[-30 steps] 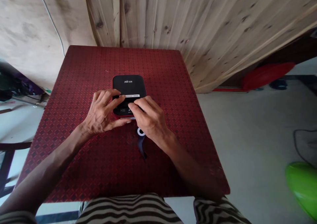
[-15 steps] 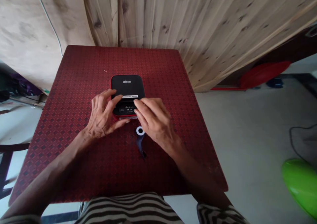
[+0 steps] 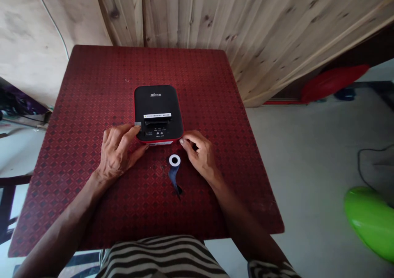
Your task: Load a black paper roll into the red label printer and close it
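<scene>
A small receipt printer (image 3: pixel 156 105) with a black top and red sides lies on the red patterned table (image 3: pixel 101 77). Its top has a slot near the front, a white label strip (image 3: pixel 157 115) and a few small buttons. My left hand (image 3: pixel 118 151) grips the printer's left front corner, index finger by a grey patch on the top edge and thumb along the front. At the right front corner, the thumb and forefinger of my right hand (image 3: pixel 200 151) pinch the edge. Between my hands and nearer me stands a small white roll (image 3: pixel 174 160) with a dark blue tail (image 3: pixel 174 175).
A wooden plank wall (image 3: pixel 184 15) rises behind the table. On the floor to the right are a bright green rounded object (image 3: pixel 366 220), a black cable and a red object (image 3: pixel 334 83). Part of a dark chair (image 3: pixel 9 200) shows at the left.
My right hand has moved from the slot area to the right front corner, and my left hand has slid outward to the left corner. The printer's slot and buttons are now uncovered.
</scene>
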A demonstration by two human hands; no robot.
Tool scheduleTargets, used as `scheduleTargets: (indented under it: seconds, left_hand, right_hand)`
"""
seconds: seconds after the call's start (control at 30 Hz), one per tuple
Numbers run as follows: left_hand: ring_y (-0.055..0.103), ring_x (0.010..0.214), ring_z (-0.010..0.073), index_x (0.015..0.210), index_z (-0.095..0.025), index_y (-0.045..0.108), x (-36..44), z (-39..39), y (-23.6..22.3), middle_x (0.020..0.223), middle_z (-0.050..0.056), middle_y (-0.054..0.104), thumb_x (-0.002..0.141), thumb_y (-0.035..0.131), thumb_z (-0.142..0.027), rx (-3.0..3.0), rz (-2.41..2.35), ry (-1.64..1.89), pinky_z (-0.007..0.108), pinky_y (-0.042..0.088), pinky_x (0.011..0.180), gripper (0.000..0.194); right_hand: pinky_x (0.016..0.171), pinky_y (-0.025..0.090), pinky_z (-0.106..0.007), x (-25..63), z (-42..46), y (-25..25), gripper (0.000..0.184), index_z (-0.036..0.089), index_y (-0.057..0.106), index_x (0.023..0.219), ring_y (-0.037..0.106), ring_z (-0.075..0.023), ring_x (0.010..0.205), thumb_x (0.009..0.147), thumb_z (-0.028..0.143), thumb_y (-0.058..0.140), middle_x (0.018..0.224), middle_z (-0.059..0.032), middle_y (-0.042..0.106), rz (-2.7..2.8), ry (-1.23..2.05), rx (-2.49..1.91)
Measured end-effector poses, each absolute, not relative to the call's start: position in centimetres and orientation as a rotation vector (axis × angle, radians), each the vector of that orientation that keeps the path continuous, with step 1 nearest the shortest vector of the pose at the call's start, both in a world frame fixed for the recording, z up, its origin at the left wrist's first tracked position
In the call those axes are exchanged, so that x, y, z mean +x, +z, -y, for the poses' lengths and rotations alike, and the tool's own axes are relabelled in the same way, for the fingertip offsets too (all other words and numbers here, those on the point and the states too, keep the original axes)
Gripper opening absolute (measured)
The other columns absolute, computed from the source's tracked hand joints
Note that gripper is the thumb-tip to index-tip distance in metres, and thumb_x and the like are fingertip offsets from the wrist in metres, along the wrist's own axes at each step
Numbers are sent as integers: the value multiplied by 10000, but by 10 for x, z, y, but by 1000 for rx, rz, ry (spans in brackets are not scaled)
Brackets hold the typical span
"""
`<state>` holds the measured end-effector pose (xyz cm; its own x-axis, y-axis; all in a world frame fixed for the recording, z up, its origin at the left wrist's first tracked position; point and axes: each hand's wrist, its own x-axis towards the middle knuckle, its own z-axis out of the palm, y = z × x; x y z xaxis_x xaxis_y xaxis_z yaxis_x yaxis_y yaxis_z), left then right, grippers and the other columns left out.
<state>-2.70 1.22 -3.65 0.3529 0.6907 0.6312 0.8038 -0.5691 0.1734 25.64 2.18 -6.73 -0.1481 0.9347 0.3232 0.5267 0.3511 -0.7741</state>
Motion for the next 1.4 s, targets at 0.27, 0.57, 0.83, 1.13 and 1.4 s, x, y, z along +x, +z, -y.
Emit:
scheduleTargets:
  seconds: [0.27,0.57,0.83,1.13,1.4]
  left_hand:
    - [710,1125,292,1576,-274,437,-22,-9,-30,1312,123,708,927,813,-387,-2428,1380,-972,433,558,921,759]
    - [663,1231,369,1424,-284,558,-13,-3,-12,1419,173,631,886,845,-457,-2370,1528,-895,548,585,944,635]
    - [632,1263,374,1220,-273,650,-10,-11,-8,1428,144,622,866,853,-538,-2373,1620,-983,561,540,1011,487]
    - [666,1129,315,1295,-191,612,-9,-11,-25,1245,168,675,868,855,-507,-2280,1449,-1012,447,541,941,584]
    - [637,1216,306,1520,-151,442,-5,-11,-43,1323,188,644,920,822,-407,-2325,1393,-1194,436,572,1007,755]
  right_hand:
    - [894,606,-444,257,-20,-69,163,260,742,1037,740,-250,981,1037,327,593,1034,-70,807,1848,597,-1280]
    - [904,596,-444,257,-20,-68,149,248,744,1074,741,-249,1002,1031,280,605,1060,-74,809,1862,588,-1255]
    - [858,603,-434,255,-20,-72,167,241,751,1079,739,-257,1014,1026,304,605,1071,-79,808,1845,610,-1269]
    - [748,609,-369,263,-24,-43,200,241,765,1143,735,-203,826,1044,235,592,1021,-70,799,1759,392,-1278]
    - [1032,564,-420,220,-85,34,258,207,767,1185,721,-239,1124,1055,123,560,1200,-92,797,2408,308,-1122]
